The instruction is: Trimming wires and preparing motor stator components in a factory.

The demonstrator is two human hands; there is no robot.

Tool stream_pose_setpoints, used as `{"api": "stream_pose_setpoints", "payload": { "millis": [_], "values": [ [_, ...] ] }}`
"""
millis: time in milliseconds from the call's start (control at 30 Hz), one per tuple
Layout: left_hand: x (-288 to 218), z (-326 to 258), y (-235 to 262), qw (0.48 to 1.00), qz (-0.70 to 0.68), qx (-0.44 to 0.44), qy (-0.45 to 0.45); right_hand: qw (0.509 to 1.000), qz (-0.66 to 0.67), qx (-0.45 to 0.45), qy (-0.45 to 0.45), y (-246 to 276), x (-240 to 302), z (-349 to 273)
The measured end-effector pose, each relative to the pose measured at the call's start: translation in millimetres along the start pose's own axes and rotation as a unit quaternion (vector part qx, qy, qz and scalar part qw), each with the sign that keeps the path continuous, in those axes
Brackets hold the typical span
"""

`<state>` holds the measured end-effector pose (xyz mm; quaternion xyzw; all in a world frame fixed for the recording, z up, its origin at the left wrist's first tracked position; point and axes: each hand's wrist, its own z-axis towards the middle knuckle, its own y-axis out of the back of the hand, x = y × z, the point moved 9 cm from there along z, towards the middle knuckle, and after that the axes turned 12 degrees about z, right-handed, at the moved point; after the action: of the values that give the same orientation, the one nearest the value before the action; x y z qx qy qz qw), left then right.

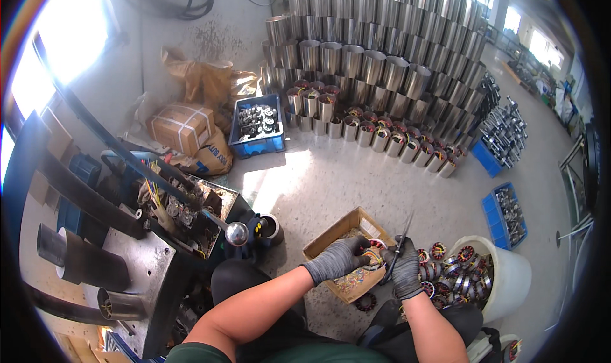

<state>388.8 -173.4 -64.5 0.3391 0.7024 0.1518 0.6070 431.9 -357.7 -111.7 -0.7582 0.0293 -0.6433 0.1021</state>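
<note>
My left hand [334, 259], in a grey glove, is closed on a small ring-shaped motor stator [378, 242] with coloured lead wires. Beside it, my gloved right hand [406, 275] grips dark-handled scissors [405, 225] whose blades point up and away from me. Both hands are over an open cardboard box [313, 246], and bits of cut coloured wire [352, 281] lie inside it. The wires partly hide behind my fingers. I cannot tell whether the blades touch them.
On the right, a tipped white bucket [512, 280] spills several stators [468, 255]. A machine with a ball-ended lever [236, 234] stands at left. Metal cylinders [394, 73] are stacked at the back. Blue crates [259, 148] of metal parts sit around the floor.
</note>
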Motion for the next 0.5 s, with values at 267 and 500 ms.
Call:
{"api": "stream_pose_setpoints", "payload": {
  "millis": [267, 500],
  "values": [
    [-8, -15, 3, 0.937, -0.328, 0.112, 0.049, 0.980, 0.130, 0.018, -0.150, -3, -15, -5],
    [3, -14, -6, 0.839, -0.534, 0.057, 0.086, 0.994, 0.028, -0.031, -0.101, 3, -4, -11]
  ]
}}
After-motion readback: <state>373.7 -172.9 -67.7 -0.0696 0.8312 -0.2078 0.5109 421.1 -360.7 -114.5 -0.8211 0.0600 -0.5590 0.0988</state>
